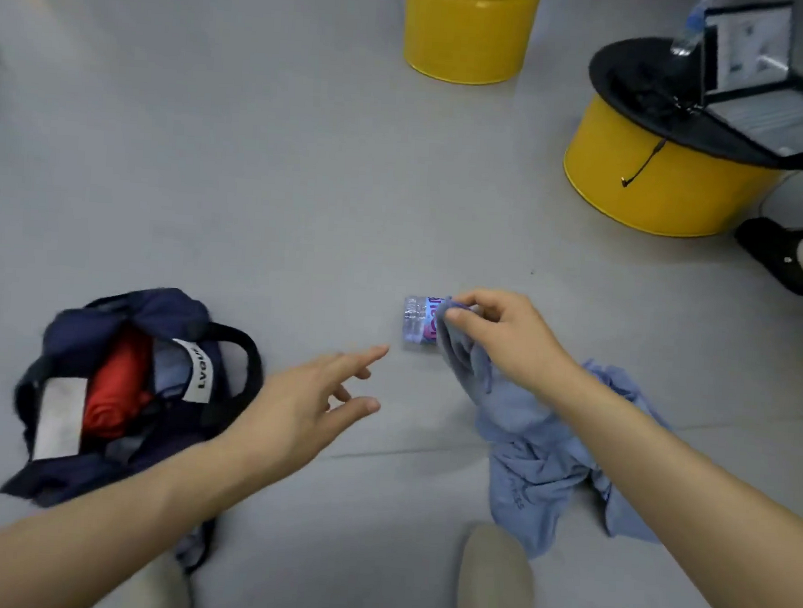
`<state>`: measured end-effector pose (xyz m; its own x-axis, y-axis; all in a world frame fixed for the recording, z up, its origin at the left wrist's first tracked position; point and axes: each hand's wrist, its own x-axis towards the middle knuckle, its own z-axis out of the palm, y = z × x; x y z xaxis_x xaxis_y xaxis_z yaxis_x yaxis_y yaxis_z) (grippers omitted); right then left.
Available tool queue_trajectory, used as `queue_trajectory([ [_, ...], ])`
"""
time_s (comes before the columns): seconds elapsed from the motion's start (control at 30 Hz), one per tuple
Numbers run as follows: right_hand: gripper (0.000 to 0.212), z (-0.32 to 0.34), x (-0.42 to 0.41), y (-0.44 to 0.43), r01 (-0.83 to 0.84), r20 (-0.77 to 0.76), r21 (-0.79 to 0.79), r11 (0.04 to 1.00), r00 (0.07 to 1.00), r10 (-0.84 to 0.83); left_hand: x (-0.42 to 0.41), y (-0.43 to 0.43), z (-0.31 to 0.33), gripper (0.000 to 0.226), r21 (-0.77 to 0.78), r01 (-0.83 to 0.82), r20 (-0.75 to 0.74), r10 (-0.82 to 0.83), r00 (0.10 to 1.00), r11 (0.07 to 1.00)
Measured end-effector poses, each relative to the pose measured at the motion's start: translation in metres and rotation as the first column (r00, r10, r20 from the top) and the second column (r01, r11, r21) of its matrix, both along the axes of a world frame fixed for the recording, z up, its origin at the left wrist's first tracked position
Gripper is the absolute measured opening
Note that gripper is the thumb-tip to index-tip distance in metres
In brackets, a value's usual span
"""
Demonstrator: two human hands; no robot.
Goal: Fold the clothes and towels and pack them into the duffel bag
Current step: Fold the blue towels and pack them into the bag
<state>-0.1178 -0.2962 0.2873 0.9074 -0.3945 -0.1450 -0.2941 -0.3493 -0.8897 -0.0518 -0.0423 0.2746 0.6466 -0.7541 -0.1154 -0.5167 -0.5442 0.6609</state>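
One pale blue garment (pixel 536 457) is what we're on. It looks soft, light and limp, sagging in creases, so we judge it wants a grip at two corners or the shoulders, since a single pinch just lets it droop. Our right hand (pixel 496 338) pinches its top edge between thumb and fingers and lifts that end, with the rest heaped on the floor (pixel 255 201) at the near right. Our left hand (pixel 309 401) is loose, fingers spread, holding nothing, reaching in near the cloth but apart from it. A plastic bottle (pixel 417 323) lies just behind the pinched edge. The navy duffel bag (pixel 69 330) sits open at the near left, well apart from the cloth, with a red item (pixel 117 390) inside.
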Motion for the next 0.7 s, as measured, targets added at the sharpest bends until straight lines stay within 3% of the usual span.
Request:
queue_trajectory([
  [0.17, 0.014, 0.060, 0.017, 0.068, -0.060, -0.037, 0.225, 0.973, 0.997, 0.070, -0.026, 0.018, 0.051, 0.040, -0.147, -0.272, -0.115, 0.256, 0.960, 0.951],
  [0.33, 0.005, 0.088, 0.028, 0.132, 0.013, -0.041, 0.392, 0.920, 0.999, 0.003, -0.036, 0.041, 0.072, 0.019, -0.275, -0.398, -0.189, 0.357, 0.915, 0.875],
  [0.47, 0.001, 0.089, 0.031, 0.163, 0.090, -0.011, 0.540, 0.837, 0.995, -0.099, -0.021, 0.059, 0.073, 0.010, -0.283, -0.426, -0.077, 0.423, 0.903, 0.859],
  [0.57, 0.011, 0.086, 0.030, 0.165, 0.062, 0.068, 0.418, 0.907, 0.993, -0.099, -0.011, 0.074, 0.077, 0.012, -0.312, -0.436, -0.036, 0.448, 0.894, 0.844],
  [0.7, 0.020, 0.083, 0.032, 0.164, -0.067, 0.156, 0.302, 0.951, 0.987, 0.020, 0.001, 0.089, 0.088, 0.019, -0.374, -0.385, 0.001, 0.416, 0.909, 0.844],
])
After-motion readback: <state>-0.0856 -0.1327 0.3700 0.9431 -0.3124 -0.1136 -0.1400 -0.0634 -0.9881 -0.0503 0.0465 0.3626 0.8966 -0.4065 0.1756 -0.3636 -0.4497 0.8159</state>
